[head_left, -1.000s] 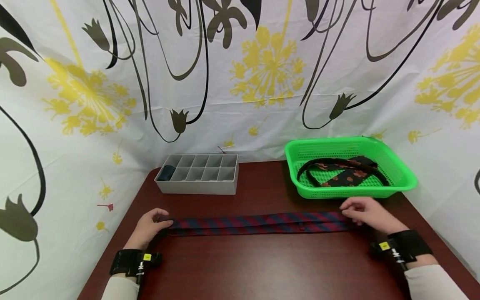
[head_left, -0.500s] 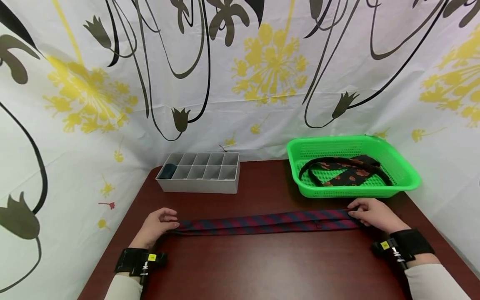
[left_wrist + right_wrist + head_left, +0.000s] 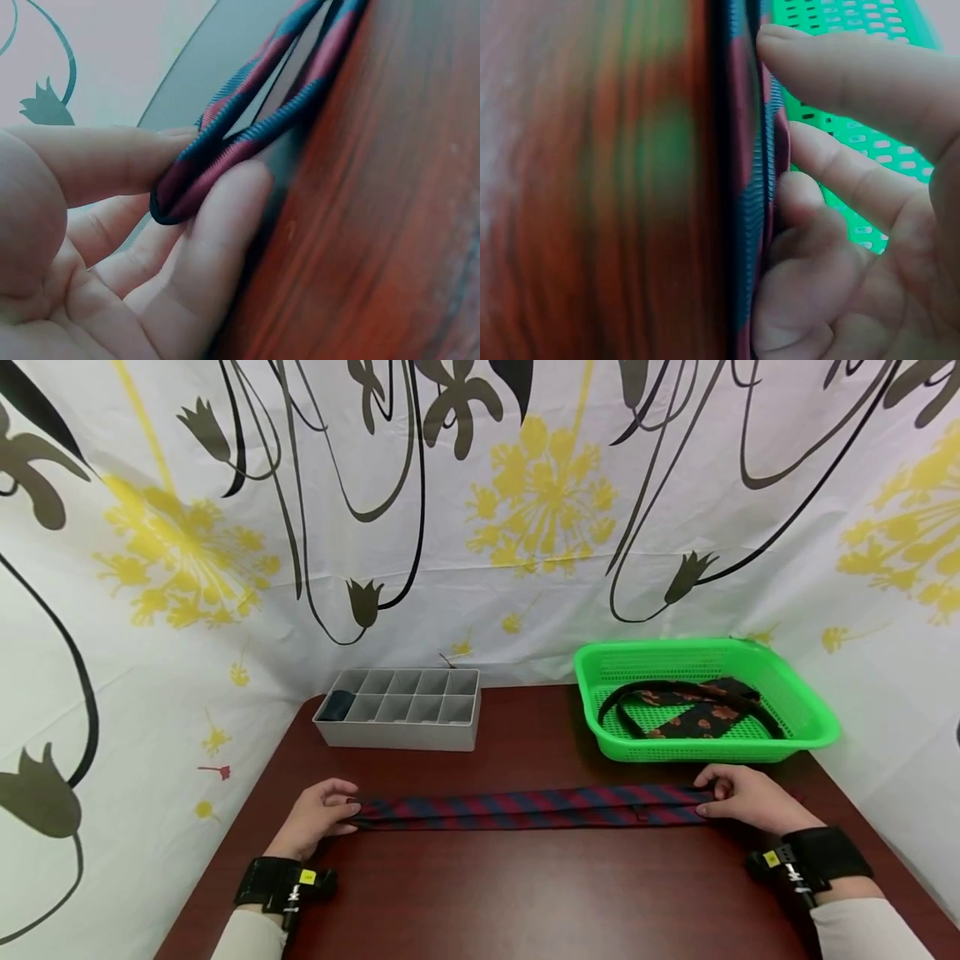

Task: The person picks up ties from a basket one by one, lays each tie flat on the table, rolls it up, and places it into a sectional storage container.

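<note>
A necktie (image 3: 525, 807) with diagonal red and navy stripes lies folded lengthwise across the table, almost straight from left to right. At its left end, my left hand (image 3: 318, 817) pinches the fold; in the left wrist view a loop of the necktie (image 3: 247, 139) sits between thumb and fingers, its two layers slightly apart. My right hand (image 3: 750, 797) holds the right end, with index finger and thumb on opposite edges. Along the table edge in the right wrist view, the necktie (image 3: 754, 187) runs against those fingertips, and the other fingers are curled.
A green perforated basket (image 3: 705, 747) at the back right holds a dark flowered necktie (image 3: 701, 718). At the back left stands a grey compartment box (image 3: 401, 735), with a dark rolled item (image 3: 337, 704) in its front-left compartment. Patterned cloth (image 3: 450, 552) hangs behind the brown table (image 3: 540, 893).
The left hand has shifted slightly right with its end of the necktie. My right hand has also shifted a little right, and its thumb and index finger have spread. The necktie lies straighter.
</note>
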### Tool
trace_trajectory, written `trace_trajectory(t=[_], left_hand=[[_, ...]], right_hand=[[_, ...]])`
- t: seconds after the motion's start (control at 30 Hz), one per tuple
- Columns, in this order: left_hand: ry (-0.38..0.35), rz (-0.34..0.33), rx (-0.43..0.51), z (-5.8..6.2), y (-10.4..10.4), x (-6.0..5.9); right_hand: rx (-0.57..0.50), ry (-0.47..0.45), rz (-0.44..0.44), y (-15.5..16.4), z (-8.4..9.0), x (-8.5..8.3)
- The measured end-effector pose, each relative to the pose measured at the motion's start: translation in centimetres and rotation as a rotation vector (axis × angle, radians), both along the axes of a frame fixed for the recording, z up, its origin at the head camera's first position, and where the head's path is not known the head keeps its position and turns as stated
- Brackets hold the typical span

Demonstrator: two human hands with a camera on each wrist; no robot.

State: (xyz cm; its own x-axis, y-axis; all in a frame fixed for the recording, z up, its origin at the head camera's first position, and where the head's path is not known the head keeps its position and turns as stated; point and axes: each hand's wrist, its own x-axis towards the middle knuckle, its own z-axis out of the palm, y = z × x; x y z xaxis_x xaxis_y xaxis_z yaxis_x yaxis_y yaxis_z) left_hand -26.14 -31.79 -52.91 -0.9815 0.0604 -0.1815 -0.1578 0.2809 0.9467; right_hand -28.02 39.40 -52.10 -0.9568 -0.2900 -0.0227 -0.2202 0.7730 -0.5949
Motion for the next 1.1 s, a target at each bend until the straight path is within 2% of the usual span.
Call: trace_trajectory(t=[0.17, 0.37, 0.8, 1.0, 1.1], left_hand=[[-0.006, 0.021, 0.007, -0.2, 0.1, 0.0], [-0.006, 0.029, -0.003, -0.3, 0.3, 0.0], [-0.003, 0.026, -0.009, -0.5, 0.4, 0.0], [0.009, -0.037, 0.017, -0.4, 0.8, -0.1], [0.018, -0.077, 0.034, -0.5, 1.1, -0.1]], right_hand=[[0.074, 0.023, -0.027, -0.4, -0.4, 0.1], [0.096, 0.014, -0.050, -0.6, -0.4, 0.2], [0.048, -0.013, -0.059, -0.3, -0.3, 0.5], [0.116, -0.033, -0.120, -0.1, 0.2, 0.3], [0.146, 0.023, -0.146, 0.0, 0.3, 0.3]])
